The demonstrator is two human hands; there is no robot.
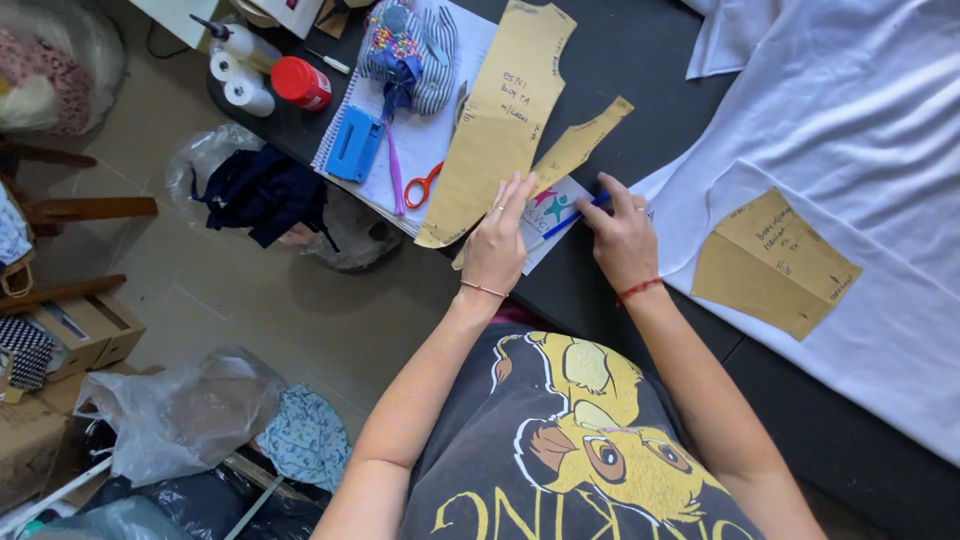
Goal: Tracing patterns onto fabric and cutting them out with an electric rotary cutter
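Head view: two hands work at the edge of a dark table (pixel 640 60). The left hand (pixel 497 245) lies flat with fingers spread, pressing on the lower end of a large brown paper pattern piece (pixel 497 120) and a small white card (pixel 550 215) beneath it. The right hand (pixel 622 235) pinches a blue pen (pixel 570 218), its tip resting on the card.

Three brown paper pattern pieces are in sight: the large one, a narrow strip (pixel 580 145) just beside it, and a squarish one (pixel 772 262) lying on the white cloth (pixel 860 120) well to the right.

Further up the table lie one spiral notebook (pixel 440 150), one pair of orange-handled scissors (pixel 428 182), one blue flat tool (pixel 354 144), a striped pincushion (pixel 410 45) stuck with pins, a red-capped jar (pixel 301 82) and two white thread rolls (pixel 240 80). The scissors are partly hidden under the large pattern piece.

On the floor sit plastic bags (pixel 180 410) and a cardboard box (pixel 95 330).
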